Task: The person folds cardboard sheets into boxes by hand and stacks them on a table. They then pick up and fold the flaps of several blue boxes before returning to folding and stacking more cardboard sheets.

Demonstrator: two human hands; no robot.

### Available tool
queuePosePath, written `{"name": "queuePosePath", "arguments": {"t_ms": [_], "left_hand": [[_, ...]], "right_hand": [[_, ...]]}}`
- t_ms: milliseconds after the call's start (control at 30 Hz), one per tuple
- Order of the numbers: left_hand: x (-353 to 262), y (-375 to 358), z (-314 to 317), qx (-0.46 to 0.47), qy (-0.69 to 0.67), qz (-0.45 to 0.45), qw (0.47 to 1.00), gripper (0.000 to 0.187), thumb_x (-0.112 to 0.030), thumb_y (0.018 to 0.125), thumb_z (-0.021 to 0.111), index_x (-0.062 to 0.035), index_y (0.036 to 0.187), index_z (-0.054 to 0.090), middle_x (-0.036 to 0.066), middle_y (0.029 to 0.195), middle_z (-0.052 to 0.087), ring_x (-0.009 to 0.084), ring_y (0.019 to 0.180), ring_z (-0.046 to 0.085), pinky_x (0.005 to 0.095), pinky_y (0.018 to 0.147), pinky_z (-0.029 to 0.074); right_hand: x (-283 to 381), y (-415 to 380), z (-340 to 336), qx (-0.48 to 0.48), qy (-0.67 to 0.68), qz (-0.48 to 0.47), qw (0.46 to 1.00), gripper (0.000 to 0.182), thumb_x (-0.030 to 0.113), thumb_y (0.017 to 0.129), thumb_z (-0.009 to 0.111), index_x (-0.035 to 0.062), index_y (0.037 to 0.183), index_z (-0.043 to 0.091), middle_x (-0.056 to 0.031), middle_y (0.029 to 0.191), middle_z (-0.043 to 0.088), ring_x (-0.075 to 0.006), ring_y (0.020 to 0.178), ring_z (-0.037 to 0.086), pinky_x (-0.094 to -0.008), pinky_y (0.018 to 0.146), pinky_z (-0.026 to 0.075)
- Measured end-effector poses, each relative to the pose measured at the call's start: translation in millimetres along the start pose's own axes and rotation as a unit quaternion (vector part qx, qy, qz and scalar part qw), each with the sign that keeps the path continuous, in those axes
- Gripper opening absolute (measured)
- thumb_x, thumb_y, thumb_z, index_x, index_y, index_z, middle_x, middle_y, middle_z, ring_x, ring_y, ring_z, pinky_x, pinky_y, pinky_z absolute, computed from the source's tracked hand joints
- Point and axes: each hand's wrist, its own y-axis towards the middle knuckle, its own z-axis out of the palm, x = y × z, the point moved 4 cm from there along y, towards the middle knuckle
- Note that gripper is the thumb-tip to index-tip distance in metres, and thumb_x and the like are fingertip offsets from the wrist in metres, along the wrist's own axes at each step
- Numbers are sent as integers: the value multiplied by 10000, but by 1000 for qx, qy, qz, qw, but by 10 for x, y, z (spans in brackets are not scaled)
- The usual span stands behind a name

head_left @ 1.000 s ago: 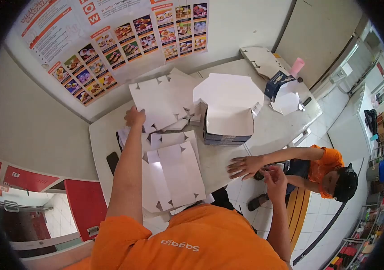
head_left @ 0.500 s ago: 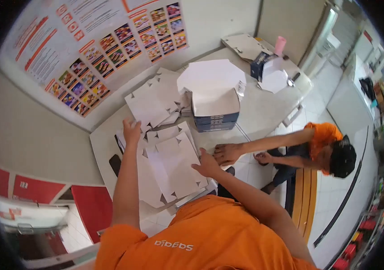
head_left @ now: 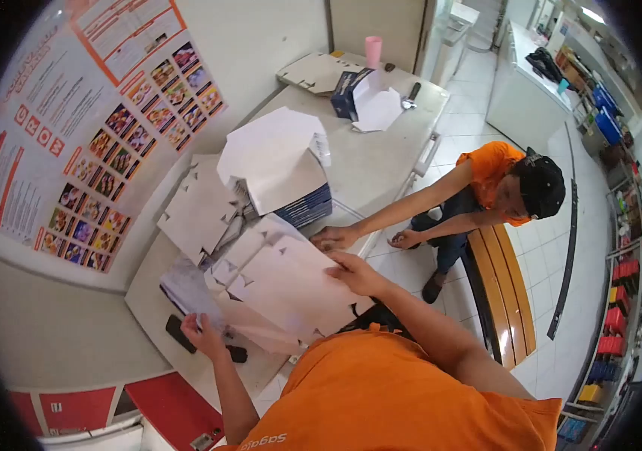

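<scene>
My right hand (head_left: 355,274) grips the right edge of a flat white cardboard box blank (head_left: 298,289), thumb on top. The blank has cut, notched corners and lies tilted over more blanks. My left hand (head_left: 204,336) is at the lower end of a pale, glossy sheet-like item (head_left: 192,289) with a dark edge, its fingers curled at the near edge; blur hides the exact hold. Beside that hand lie a black phone-like object (head_left: 180,334) and a small dark object (head_left: 236,354). A co-worker's hand (head_left: 334,237) rests near the blank's far right edge.
Stacked folded boxes (head_left: 298,207) with dark blue sides, the top one open, stand beyond the blanks. More flat blanks (head_left: 199,210) lie at left. Farther back are a blue-and-white box (head_left: 347,94) and a pink cup (head_left: 373,51). A co-worker (head_left: 494,180) sits by a wooden bench (head_left: 505,293).
My left hand has moved toward me from the blanks' far left, and the glossy item shows more. The blank under my right hand now sits turned and tilted. The view has swung right.
</scene>
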Motion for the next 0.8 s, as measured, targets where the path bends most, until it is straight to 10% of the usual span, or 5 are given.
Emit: {"name": "queuePosePath", "arguments": {"t_ms": [333,467,567,667,800], "left_hand": [[-699,246,1288,121,-208,-77,967,288,-195,1001,668,-33,1211,556,66,1081,608,166,1017,584,304,925,464],[-911,580,1887,139,-188,82,969,338,-157,960,702,-30,1234,550,113,1160,627,233,1074,614,328,953,469],[-920,896,1909,147,28,107,983,486,-210,905,752,-22,1292,528,161,1270,600,300,1202,578,417,1022,458],[-851,991,2128,244,478,189,822,813,-387,847,780,-57,1488,404,200,1535,413,385,1411,406,576,1080,427],[-154,1374,2312,328,528,234,747,890,-351,831,800,-86,1553,353,221,1599,341,416,1433,389,523,1123,429]], "right_hand": [[407,-1244,-1745,-328,193,81,921,399,57,994,609,-7,1384,553,-57,1247,655,-154,1121,619,-299,962,486],[-117,-1708,-2084,-429,220,27,876,421,42,1015,566,-27,1425,500,-99,1332,614,-205,1213,586,-330,1051,451],[-308,-1700,-2114,-500,239,12,832,420,54,1028,557,-14,1437,489,-113,1353,600,-226,1241,578,-356,1062,463],[-345,-1559,-2105,-547,241,20,801,425,73,1037,550,-6,1448,475,-124,1337,609,-236,1234,585,-368,1062,467],[-286,-1230,-2095,-605,204,70,766,330,94,1024,579,20,1341,524,-124,1246,636,-251,1115,634,-386,957,525]]}}
